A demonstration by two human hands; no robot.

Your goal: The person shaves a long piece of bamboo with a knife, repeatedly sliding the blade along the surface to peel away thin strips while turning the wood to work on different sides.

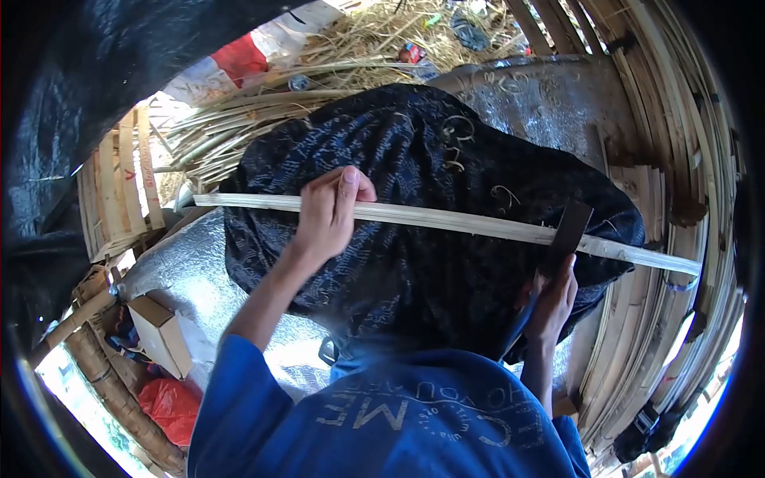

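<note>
A long pale strip of wood or bamboo [446, 220] lies across a dark cloth [414, 287] spread over the lap. My left hand [331, 209] is closed around the strip left of its middle, thumb on top. In my right hand [551, 307] is a tool with a broad dark blade [570, 227], its fingers wrapped round the handle. The blade crosses the strip near its right part. Thin curled shavings [504, 193] lie on the cloth.
Split strips are stacked along the right side [677, 159]. More strips [215, 135] and straw [374, 40] lie ahead. An open cardboard box [161, 336] and a red plastic bag [170, 410] are at the lower left. Silvery sheeting [183, 263] lies beneath.
</note>
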